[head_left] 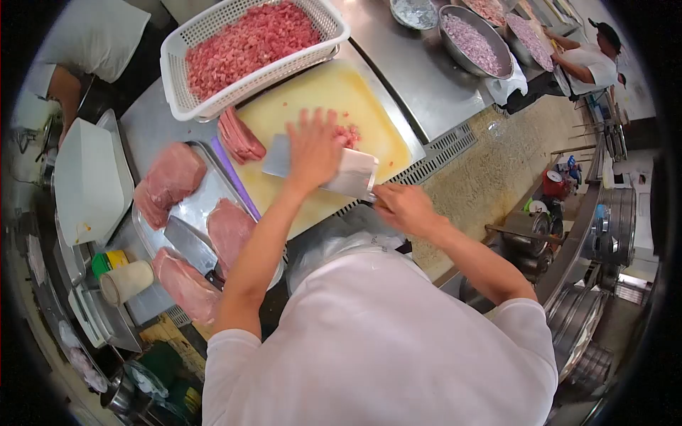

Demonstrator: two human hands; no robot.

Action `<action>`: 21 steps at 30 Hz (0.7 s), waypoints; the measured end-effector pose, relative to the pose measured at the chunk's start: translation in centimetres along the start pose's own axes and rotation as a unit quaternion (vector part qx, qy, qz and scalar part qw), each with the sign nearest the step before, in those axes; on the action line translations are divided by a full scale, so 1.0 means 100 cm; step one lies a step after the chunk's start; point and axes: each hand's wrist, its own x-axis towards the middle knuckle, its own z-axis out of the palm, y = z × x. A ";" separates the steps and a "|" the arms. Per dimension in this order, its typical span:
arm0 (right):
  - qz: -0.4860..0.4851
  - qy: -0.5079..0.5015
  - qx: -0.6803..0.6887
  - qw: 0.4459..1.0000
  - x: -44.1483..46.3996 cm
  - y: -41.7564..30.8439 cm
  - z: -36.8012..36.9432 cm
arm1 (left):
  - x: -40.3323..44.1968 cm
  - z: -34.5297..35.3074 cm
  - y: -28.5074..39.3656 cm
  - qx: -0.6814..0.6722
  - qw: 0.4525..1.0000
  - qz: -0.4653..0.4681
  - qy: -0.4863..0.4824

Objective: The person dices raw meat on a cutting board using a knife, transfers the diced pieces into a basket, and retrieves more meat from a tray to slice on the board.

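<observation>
My right hand (406,208) is closed around the handle of a cleaver (355,172), whose wide blade lies across the pale yellow cutting board (380,124). Over the blade, my left hand (316,148) is spread with its fingers apart and slightly blurred; whether its palm presses on the metal I cannot tell. Just beyond the blade is a small heap of diced meat (347,135), partly hidden by the left hand. Stacked strips of raw meat (240,136) lie at the board's left side.
A white perforated basket (176,79) of diced meat stands behind the board. To the left, a metal tray (206,201) holds large meat pieces and another cleaver (190,243). Bowls of chopped onion (472,44) stand at the back right. Other people (597,64) are nearby.
</observation>
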 end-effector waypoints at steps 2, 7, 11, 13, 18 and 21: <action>0.012 -0.016 -0.023 1.000 -0.033 0.018 -0.028 | -0.001 0.014 -0.037 0.011 0.998 -0.054 -0.016; 0.184 0.039 0.098 0.977 -0.103 0.046 -0.055 | -0.066 0.048 -0.052 -0.065 0.996 -0.062 0.015; 0.240 0.085 0.185 0.949 -0.071 0.035 -0.013 | -0.062 0.064 0.017 -0.154 0.975 -0.143 0.069; 0.258 0.105 0.206 0.938 -0.042 0.023 0.011 | -0.046 0.069 0.039 -0.204 0.959 -0.177 0.089; 0.298 0.078 0.497 0.812 -0.033 0.025 0.011 | -0.050 0.055 0.046 -0.153 0.987 -0.040 0.016; 0.326 0.125 0.625 0.699 -0.051 0.063 0.011 | -0.040 0.050 0.036 -0.094 0.995 0.010 -0.005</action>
